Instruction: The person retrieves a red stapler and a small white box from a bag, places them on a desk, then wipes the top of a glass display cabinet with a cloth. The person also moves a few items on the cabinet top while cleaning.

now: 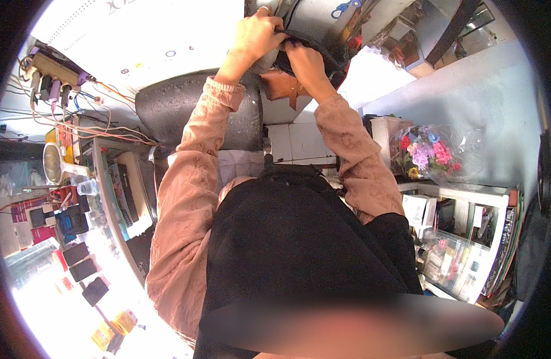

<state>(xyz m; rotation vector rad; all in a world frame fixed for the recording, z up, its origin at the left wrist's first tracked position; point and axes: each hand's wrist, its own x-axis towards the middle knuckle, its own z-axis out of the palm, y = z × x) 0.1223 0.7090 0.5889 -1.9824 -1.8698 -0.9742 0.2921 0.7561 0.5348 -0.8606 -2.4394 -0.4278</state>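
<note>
Both forearms, in pinkish patterned sleeves, reach up to the top middle of the head view. A dark, soft item with a curved rim [316, 43], perhaps a bag or pouch, lies between my hands; its exact kind is unclear. My left hand [255, 39], with a ring on one finger, is curled at the item's left edge. Its fingertips close on the dark rim. My right hand [308, 64] bends its fingers over the near edge, with the tips partly hidden inside the dark material. Below the hands is a brown piece like cardboard [281, 88].
A worn black chair [198, 110] stands left of centre, beside a large white printed sheet [174, 36]. Plugs and cables crowd a power strip [55, 72]. Blue-handled scissors [345, 9], a white plastic bag [374, 75], wrapped flowers [428, 152] and a glass display case [458, 257] lie right.
</note>
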